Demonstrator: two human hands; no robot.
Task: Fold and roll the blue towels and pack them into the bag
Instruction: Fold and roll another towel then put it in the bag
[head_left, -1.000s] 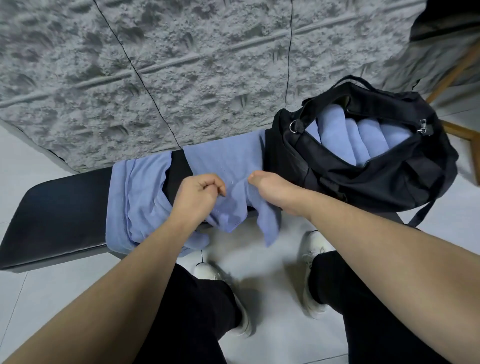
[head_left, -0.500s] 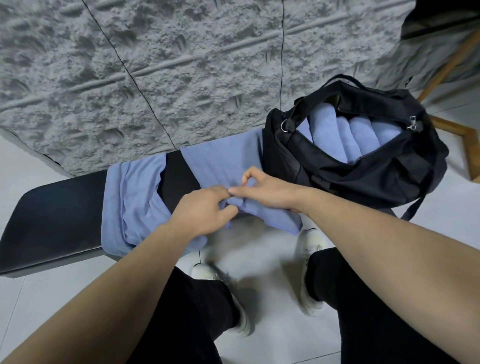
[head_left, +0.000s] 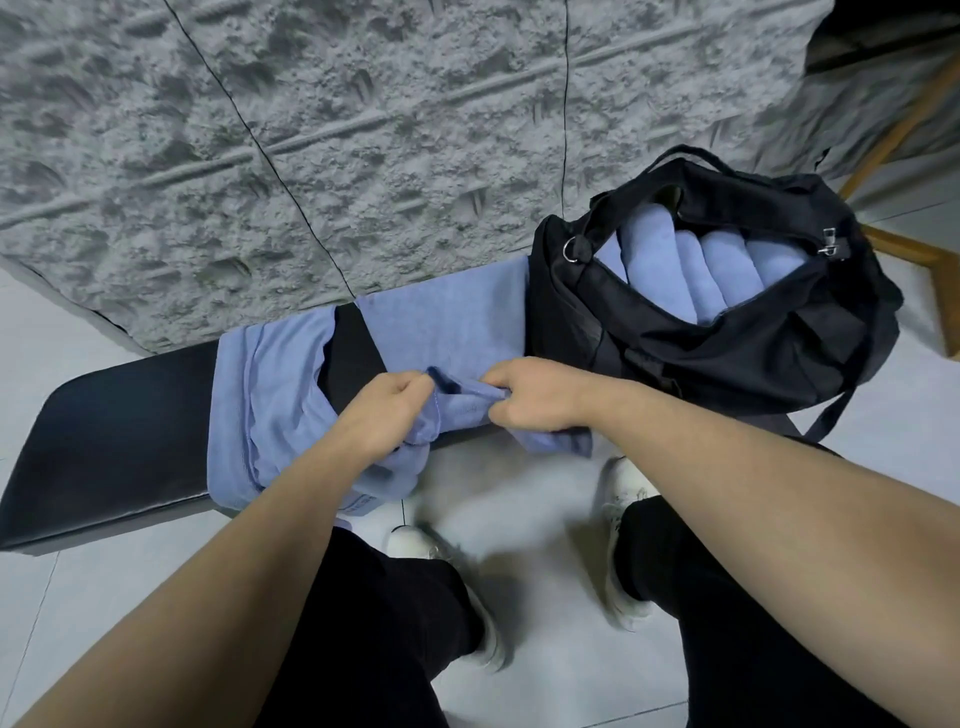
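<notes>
The left hand (head_left: 387, 410) is curled closed, gripping the near edge of a blue towel (head_left: 441, 332), and the right hand (head_left: 530, 397) just beside it pinches the same bunched edge with curled fingers and thumb. Between the two hands the cloth is gathered into a small raised fold with a darker hem showing. This towel is a soft, matte, periwinkle blue; its far part lies flat across a black padded bench (head_left: 119, 421), reaching the bench's back edge, while its near corners droop over the front edge toward the pale tiled floor (head_left: 540, 499). To the left, a second blue towel (head_left: 260, 400) lies rumpled across the bench, hanging over the front, with a strip of bare black padding between the two. To the right of the held towel, touching it, stands an open black bag (head_left: 727, 353) on the bench end. Inside it, several rolled blue towels (head_left: 691, 265) lie packed side by side. Behind the bench rises a rough grey textured wall (head_left: 363, 130). Below the hands, the person's black trouser legs and white shoes (head_left: 618, 499) stand on the floor.
</notes>
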